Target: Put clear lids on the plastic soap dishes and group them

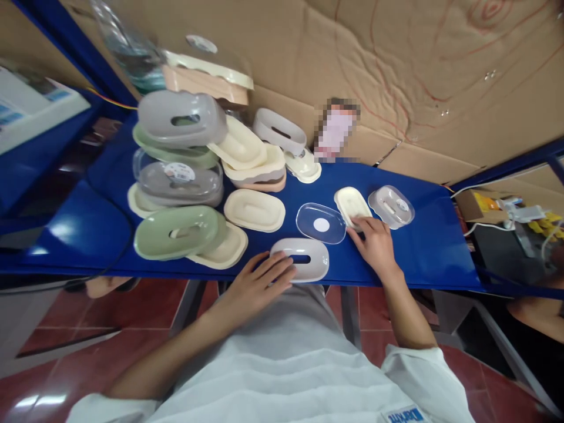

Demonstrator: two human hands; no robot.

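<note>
My left hand [258, 283] lies with outstretched fingers on the left end of a pale grey oval cover [315, 259] with a long slot, at the table's front edge. My right hand [376, 247] has its thumb and fingers at the near end of a small cream oval tray [351, 201], seemingly gripping it. Between the hands is a clear oval lid [311, 222] with a round white sticker. To the right of the cream tray sits a clear-covered grey soap box [391, 207]. Another cream tray [254, 210] lies left of the clear lid.
Stacked green covers [176, 232], grey covers [176, 117] and cream trays fill the left of the blue table [423, 252]. A blurred-out phone-like object [336, 132] leans on the cardboard [396, 70] behind. A water bottle [136, 59] stands back left. Part of another person [535, 335] shows far right.
</note>
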